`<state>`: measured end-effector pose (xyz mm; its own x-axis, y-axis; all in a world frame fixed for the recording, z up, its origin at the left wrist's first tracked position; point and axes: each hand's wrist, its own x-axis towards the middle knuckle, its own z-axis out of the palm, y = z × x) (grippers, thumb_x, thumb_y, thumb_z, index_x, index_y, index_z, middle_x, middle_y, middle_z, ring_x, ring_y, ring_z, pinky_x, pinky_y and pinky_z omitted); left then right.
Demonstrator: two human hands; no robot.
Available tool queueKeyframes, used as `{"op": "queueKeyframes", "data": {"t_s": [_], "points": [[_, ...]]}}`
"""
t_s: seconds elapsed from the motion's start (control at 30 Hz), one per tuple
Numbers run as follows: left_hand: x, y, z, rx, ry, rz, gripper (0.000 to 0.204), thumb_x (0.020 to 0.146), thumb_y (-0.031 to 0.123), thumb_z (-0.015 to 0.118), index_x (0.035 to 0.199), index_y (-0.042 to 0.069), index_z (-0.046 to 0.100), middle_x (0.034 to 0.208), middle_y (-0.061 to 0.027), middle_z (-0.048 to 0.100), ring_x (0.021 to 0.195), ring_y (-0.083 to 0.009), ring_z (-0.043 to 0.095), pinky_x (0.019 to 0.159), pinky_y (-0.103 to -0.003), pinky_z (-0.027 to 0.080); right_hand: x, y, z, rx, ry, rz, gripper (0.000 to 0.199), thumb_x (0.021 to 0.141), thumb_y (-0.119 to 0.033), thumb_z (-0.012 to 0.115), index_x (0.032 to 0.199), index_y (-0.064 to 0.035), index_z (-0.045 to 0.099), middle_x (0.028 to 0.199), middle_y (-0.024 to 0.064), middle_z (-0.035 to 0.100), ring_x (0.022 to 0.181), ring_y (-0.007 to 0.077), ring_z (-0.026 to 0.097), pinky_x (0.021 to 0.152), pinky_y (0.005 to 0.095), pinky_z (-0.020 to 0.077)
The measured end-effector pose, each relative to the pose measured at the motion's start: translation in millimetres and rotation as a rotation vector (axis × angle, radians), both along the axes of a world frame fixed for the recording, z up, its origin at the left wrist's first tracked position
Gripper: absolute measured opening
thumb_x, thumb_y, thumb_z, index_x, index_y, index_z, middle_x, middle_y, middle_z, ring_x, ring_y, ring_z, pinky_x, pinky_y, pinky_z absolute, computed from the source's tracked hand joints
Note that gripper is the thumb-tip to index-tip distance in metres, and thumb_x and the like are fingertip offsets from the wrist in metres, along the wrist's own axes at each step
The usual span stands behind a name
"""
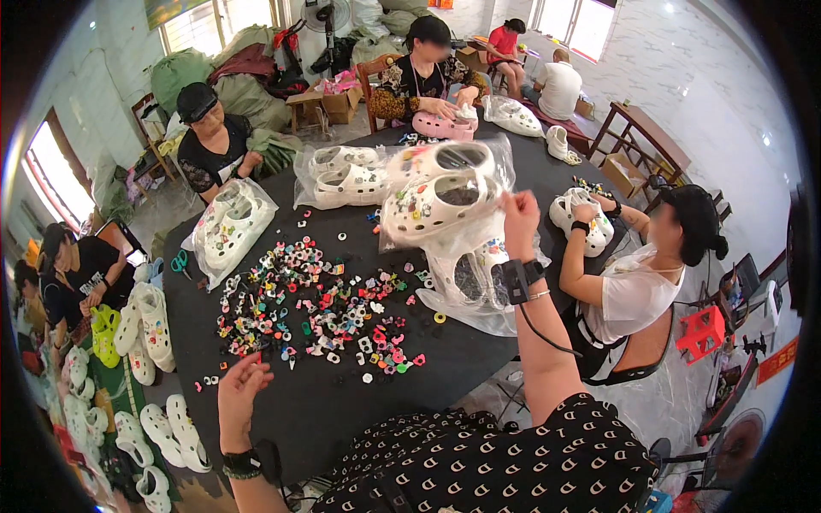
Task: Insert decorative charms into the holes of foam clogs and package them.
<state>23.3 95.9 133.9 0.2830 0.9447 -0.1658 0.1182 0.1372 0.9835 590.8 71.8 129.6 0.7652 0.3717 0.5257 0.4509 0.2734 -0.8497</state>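
- Nearest is the wearer's black patterned clothing [487, 466], along the lower edge of the view.
- The left hand [242, 395] is over the near side of the black tabletop [333, 432], thumb and fingers drawn toward each other beside the near left edge of the shoe charms [321, 308]; whether its grip pinches a small piece I cannot tell.
- The charms lie in a loose, many-coloured spread across the middle of the tabletop, with stray pieces around it.
- The right hand [520, 224], a dark device [520, 280] strapped at its wrist, is raised farther out, its grip closed on the right side of a bagged white clog [432, 205].
- That clog, dotted with charms, sits beyond the spread in blurred clear plastic; whether it touches the bagged clogs [469, 282] just under it is unclear.
- Left of the charms, teal scissors [180, 262] rest near another bagged clog [229, 224].
- More bagged clogs [349, 185] lie behind the held one.
- To the right, a co-worker in a white top [641, 299] has hands on a white clog [590, 232].
- Across the tabletop, another co-worker [438, 84] handles a pink clog [445, 126].
- Farther back, bulging sacks [248, 98] are heaped near the wall.
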Motion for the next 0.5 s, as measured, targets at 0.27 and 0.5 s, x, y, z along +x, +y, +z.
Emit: {"op": "queueKeyframes", "data": {"t_s": [0.27,0.5], "points": [[-72,-34,-36,-0.138,0.137,0.252,0.038,0.091,0.013,0.061,0.124,-0.005,0.054,0.097,-0.0112,0.069,0.080,-0.0145,0.067,0.072,-0.024,0.053,12,-23,-92,-0.265,0.170,0.046,0.027,0.090,-0.022,0.066,0.073,-0.0047,0.054,0.063,-0.0003,0.056,0.056,0.0051,0.053,0.044,0.0199,0.0409],[-160,-84,-72,-0.034,0.213,0.465,0.037,0.091,0.013,0.062,0.122,-0.005,0.056,0.099,-0.0100,0.067,0.082,-0.0144,0.065,0.070,-0.024,0.051,24,-19,-119,-0.378,0.300,0.249,0.010,0.087,-0.013,0.067,0.089,-0.0041,0.062,0.084,0.0024,0.062,0.072,0.0088,0.058,0.061,0.0249,0.0483]]}}
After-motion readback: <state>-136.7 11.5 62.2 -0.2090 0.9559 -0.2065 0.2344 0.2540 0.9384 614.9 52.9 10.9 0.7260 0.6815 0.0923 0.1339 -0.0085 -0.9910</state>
